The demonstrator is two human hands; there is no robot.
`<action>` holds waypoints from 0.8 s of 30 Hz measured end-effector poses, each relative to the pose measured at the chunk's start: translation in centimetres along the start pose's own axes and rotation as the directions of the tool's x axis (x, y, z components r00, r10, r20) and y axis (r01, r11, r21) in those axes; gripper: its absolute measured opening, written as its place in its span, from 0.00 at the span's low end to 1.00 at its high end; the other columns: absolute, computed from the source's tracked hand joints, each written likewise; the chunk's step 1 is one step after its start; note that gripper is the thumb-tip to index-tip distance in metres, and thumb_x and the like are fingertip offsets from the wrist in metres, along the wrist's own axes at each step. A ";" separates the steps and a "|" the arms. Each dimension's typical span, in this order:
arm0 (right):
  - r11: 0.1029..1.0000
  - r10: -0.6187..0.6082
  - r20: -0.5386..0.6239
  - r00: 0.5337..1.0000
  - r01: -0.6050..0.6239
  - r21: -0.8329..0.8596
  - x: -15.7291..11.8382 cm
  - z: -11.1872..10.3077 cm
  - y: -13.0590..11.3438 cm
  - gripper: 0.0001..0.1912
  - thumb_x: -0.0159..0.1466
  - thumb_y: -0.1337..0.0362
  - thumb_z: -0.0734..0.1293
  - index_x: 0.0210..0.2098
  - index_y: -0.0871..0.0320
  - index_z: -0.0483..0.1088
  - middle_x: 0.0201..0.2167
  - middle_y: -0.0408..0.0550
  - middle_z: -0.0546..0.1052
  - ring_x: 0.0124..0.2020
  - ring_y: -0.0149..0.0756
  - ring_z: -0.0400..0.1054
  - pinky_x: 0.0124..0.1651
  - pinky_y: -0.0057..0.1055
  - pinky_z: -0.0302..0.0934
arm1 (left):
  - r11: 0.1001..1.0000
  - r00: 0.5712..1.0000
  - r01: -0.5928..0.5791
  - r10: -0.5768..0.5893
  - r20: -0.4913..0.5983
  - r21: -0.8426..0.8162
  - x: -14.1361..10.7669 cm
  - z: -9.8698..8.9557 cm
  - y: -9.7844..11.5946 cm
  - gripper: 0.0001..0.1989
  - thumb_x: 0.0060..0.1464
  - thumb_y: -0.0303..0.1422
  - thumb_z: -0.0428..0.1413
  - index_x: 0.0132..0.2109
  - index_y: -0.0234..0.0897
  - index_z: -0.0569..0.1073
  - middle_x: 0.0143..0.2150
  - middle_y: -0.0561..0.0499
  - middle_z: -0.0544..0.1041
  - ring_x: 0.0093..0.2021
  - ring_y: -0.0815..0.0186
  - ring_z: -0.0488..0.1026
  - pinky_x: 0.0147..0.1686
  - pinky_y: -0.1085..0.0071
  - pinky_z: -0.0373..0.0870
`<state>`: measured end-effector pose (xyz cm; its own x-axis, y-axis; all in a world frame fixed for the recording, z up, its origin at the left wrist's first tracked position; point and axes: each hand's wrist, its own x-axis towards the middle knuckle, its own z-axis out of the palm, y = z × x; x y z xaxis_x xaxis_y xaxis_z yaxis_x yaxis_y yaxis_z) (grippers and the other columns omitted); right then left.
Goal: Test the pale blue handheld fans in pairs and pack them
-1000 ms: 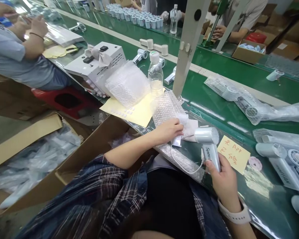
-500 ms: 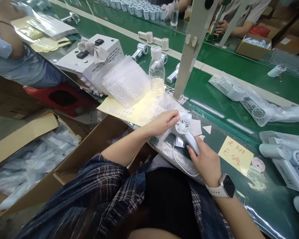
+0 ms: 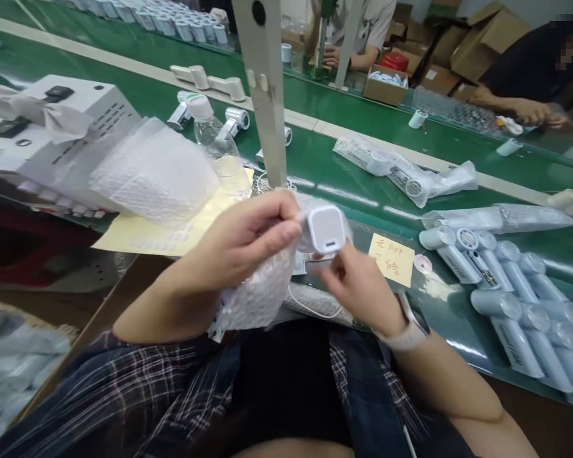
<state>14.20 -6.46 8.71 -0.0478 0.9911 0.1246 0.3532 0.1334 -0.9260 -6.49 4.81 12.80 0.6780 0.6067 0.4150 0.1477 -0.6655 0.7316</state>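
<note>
A handheld fan (image 3: 328,230) points its pale grey, white-rimmed handle end with a small port slot up at me; the rest of it is hidden. Beside it, my left hand (image 3: 258,238) is closed, thumb and fingers pinching a bubble-wrap bag (image 3: 262,292) that hangs below and is bunched near the fan. My right hand (image 3: 358,286) is just under and to the right of the fan's end, its fingers bent, partly hidden and blurred; I cannot tell whether it grips the fan. A white cable (image 3: 315,312) curves across the table edge below.
Stacked bubble-wrap bags (image 3: 157,172) and a bottle (image 3: 219,146) stand to the left by a metal post (image 3: 267,95). A handwritten yellow note (image 3: 392,259) lies right of my hands. Rows of fans (image 3: 516,331) fill the right side. Wrapped fans (image 3: 405,172) lie on the green belt; co-workers sit beyond.
The fan has turned from showing its round head to showing its handle end, raised closer to me. My left hand now holds a bubble-wrap bag. The view has swung right.
</note>
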 end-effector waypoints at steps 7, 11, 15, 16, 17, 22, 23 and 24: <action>0.757 -0.182 -0.334 0.925 -0.085 -0.648 5.9 -8.2 1.7 0.12 0.71 0.62 0.63 0.32 0.55 0.70 0.25 0.46 0.76 0.28 0.37 0.71 0.37 0.35 0.62 | 0.906 0.974 0.208 -0.156 -0.167 0.369 -0.1 -0.2 -6.0 0.06 0.64 0.35 0.59 0.46 0.40 0.77 0.44 0.47 0.79 0.45 0.59 0.75 0.50 0.59 0.76; 0.514 -0.061 -0.182 0.981 -0.125 -0.849 10.8 -8.6 4.5 0.13 0.70 0.70 0.59 0.40 0.62 0.77 0.39 0.63 0.83 0.41 0.51 0.76 0.47 0.45 0.67 | 0.885 0.969 0.160 -0.226 0.102 0.437 -2.1 4.6 -7.6 0.25 0.65 0.30 0.57 0.67 0.36 0.70 0.54 0.40 0.80 0.55 0.55 0.78 0.59 0.51 0.77; 0.572 -0.085 -0.028 0.996 0.026 -0.820 12.4 -7.6 6.5 0.26 0.70 0.73 0.59 0.66 0.65 0.71 0.60 0.61 0.81 0.60 0.48 0.74 0.62 0.44 0.67 | 0.888 0.932 0.224 -0.315 0.177 0.401 -3.6 8.4 -7.9 0.21 0.64 0.31 0.56 0.63 0.32 0.72 0.59 0.36 0.81 0.62 0.51 0.78 0.65 0.47 0.75; 0.586 -0.104 -0.014 0.994 0.050 -0.809 11.6 -8.1 6.9 0.29 0.71 0.72 0.60 0.70 0.63 0.67 0.63 0.59 0.79 0.62 0.47 0.73 0.64 0.44 0.67 | 0.897 0.931 0.233 -0.317 0.180 0.375 -4.0 8.5 -7.8 0.19 0.65 0.31 0.55 0.60 0.33 0.73 0.62 0.37 0.80 0.64 0.51 0.77 0.66 0.48 0.75; 0.597 -0.120 -0.035 0.992 0.044 -0.801 10.4 -9.1 7.4 0.30 0.72 0.69 0.60 0.73 0.62 0.64 0.64 0.57 0.79 0.62 0.46 0.73 0.64 0.44 0.67 | 0.906 0.929 0.241 -0.320 0.187 0.349 -4.4 8.5 -7.8 0.17 0.65 0.32 0.54 0.59 0.34 0.74 0.65 0.37 0.79 0.65 0.52 0.77 0.67 0.50 0.74; 0.421 -0.112 -0.572 0.812 -0.483 -0.768 -0.2 -17.4 10.7 0.19 0.73 0.58 0.60 0.52 0.62 0.77 0.38 0.60 0.82 0.40 0.51 0.78 0.40 0.44 0.66 | 0.933 0.954 0.165 -0.233 0.190 0.319 -5.9 8.2 -7.7 0.13 0.67 0.27 0.49 0.52 0.35 0.76 0.68 0.38 0.77 0.64 0.57 0.78 0.62 0.58 0.77; 0.387 -0.117 -0.613 0.781 -0.533 -0.752 -2.3 -18.7 11.5 0.20 0.73 0.59 0.58 0.45 0.64 0.78 0.32 0.64 0.78 0.37 0.56 0.76 0.36 0.48 0.61 | 0.935 0.968 0.121 -0.186 0.169 0.334 -5.9 8.5 -7.8 0.12 0.69 0.28 0.49 0.50 0.35 0.77 0.67 0.37 0.77 0.63 0.58 0.78 0.62 0.59 0.77; 0.365 -0.118 -0.619 0.776 -0.546 -0.754 -4.2 -19.6 12.4 0.21 0.72 0.57 0.58 0.39 0.63 0.78 0.27 0.64 0.75 0.34 0.60 0.75 0.33 0.49 0.57 | 0.927 0.979 0.082 -0.144 0.146 0.366 -5.9 8.9 -7.9 0.12 0.70 0.28 0.49 0.48 0.35 0.78 0.64 0.37 0.79 0.61 0.58 0.79 0.60 0.60 0.77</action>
<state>37.11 -8.94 3.74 0.4998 0.7535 0.4271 0.8595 -0.4924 -0.1370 -5.24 2.63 -0.27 0.7477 0.6260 0.2214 0.4558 -0.7264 0.5144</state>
